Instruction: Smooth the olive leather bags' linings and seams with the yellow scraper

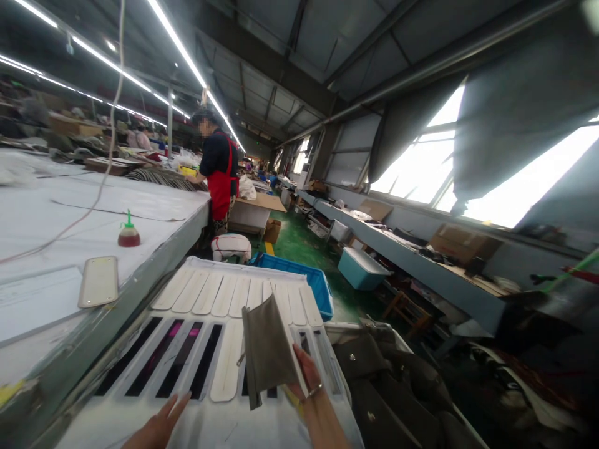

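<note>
My right hand [309, 373] grips an olive-grey fabric piece [271, 346] that looks like a flat pouch, with what seems to be a zipper pull on its left edge. A pale strip runs along the side near my fingers. Under it lies a white board [187, 418] with rows of long white rounded strips [227, 368] and dark slots [206, 362]. My left hand [156, 427] is low in the view, its fingers stretched out near the lower end of one dark slot. Part of that hand is cut off by the frame edge.
On the left, a white worktable [154, 249] carries a green-nozzled bottle [128, 232] and a pale rounded plate [99, 282]. Olive fabric pieces [397, 386] fill a bin at right. A blue tub [322, 290] stands behind the board. A person in a red apron [219, 187] works farther back.
</note>
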Demonstrator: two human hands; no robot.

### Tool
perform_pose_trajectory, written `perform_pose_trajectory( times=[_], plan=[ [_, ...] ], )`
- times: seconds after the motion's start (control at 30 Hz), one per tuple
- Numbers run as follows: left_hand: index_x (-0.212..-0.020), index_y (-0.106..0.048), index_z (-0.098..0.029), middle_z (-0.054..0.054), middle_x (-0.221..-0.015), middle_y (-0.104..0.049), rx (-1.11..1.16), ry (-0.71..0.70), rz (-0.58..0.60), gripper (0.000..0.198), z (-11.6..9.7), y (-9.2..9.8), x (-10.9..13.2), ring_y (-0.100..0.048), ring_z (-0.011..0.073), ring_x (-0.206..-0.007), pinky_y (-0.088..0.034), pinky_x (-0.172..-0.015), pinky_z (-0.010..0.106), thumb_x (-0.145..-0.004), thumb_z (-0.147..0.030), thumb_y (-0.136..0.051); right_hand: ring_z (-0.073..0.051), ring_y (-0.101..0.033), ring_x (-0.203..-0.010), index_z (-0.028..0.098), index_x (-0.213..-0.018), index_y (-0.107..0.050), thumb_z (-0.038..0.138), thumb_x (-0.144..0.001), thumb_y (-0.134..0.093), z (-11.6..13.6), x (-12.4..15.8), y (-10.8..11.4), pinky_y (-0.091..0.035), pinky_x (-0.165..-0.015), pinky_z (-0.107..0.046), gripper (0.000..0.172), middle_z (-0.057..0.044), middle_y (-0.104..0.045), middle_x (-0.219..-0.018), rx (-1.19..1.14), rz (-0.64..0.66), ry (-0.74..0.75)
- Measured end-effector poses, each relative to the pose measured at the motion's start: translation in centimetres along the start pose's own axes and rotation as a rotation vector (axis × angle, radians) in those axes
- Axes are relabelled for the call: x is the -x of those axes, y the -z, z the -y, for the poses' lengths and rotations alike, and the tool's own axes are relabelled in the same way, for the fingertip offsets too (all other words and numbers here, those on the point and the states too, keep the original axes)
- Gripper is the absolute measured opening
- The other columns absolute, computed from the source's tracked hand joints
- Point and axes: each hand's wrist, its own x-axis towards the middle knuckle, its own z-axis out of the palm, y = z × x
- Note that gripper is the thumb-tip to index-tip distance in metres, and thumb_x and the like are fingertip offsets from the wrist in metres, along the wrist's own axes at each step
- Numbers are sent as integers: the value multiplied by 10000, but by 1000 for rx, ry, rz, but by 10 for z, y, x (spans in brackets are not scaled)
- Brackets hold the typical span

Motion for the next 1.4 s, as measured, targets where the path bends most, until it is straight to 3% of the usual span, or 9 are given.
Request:
perform_pose_trajectory(
  times=[0.2, 0.33, 0.4, 0.53, 0.63, 0.83, 0.97, 1.17, 1.4],
  plan=[
    [-1405, -120, -195, 103, -1475, -145, 174, -383, -267, 1046, -102, 93, 50, -170, 311, -1325, -196, -1080, 455, -549, -357, -698, -205, -627, -800, 87, -935, -593, 435, -789, -484, 33, 62, -85, -489, -722, -306, 393, -127, -650, -854, 14, 75, -89],
    [-1237, -428, -135, 124, -1240, -527, 455, -351, -323, 530, -138, 137, 86, -483, 259, -1139, -354, -996, 405, -719, -231, -488, -225, -589, -960, 124, -1104, -519, 627, -804, -314, 52, 119, -133, -453, -836, -387, 620, -142, -578, -1100, 141, 435, -9],
    [-1163, -482, -122, 100, -1102, -622, 716, -277, -266, 447, -136, 157, 108, -544, 257, -1065, -417, -937, 398, -728, -225, -460, -242, -546, -1040, 148, -1202, -445, 657, -745, -417, 70, 148, -136, -400, -908, -434, 684, -146, -523, -1188, 455, 447, 208],
    [-1154, -507, -153, 61, -948, -686, 1109, -159, 3, 487, -134, 189, 161, -620, 273, -922, -504, -801, 396, -689, -278, -584, -291, -300, -1261, 162, -1328, -309, 570, -577, -679, 92, 188, -128, -206, -1048, -477, 931, -161, -363, -1347, 1235, 180, 766],
    [-1117, -554, -166, 57, -902, -696, 1133, -134, 129, 470, -145, 200, 193, -649, 259, -811, -520, -739, 378, -669, -280, -641, -277, -364, -1225, 137, -1362, -235, 495, -622, -678, 89, 202, -129, -289, -1019, -428, 934, -163, -373, -1345, 1422, 340, 716],
    [-1187, -525, -183, 64, -1039, -655, 1023, -220, 161, 528, -144, 202, 232, -581, 279, -1002, -442, -876, 416, -689, -320, -636, -232, -404, -1205, 141, -1355, -244, 293, -830, -446, 60, 223, -130, -323, -993, -400, 582, -140, -405, -1330, 1403, 366, 652],
    [-1123, -571, -191, 37, -954, -674, 612, -195, 43, 459, -127, 183, 247, -605, 233, -891, -462, -816, 330, -687, -331, -612, -215, -425, -1177, 139, -1349, -248, 297, -852, -403, 35, 233, -120, -329, -992, -389, 544, -140, -414, -1318, 1419, 343, 614],
    [-818, -630, -212, -5, -703, -646, 218, -155, -71, 183, -107, 136, 243, -583, 153, -660, -420, -618, 213, -764, -304, -481, -234, -430, -1114, 121, -1340, -257, 343, -797, -485, 7, 235, -114, -338, -973, -381, 629, -147, -453, -1239, 1543, 274, 654],
    [-816, -673, -201, 67, -773, -660, -62, -232, -72, 211, -92, 100, 230, -582, 219, -791, -405, -759, 312, -762, -276, -483, -281, -411, -1067, 143, -1337, -276, 526, -632, -611, -1, 233, -102, -309, -940, -454, 869, -131, -460, -1152, 1721, 260, 675]
  ],
)
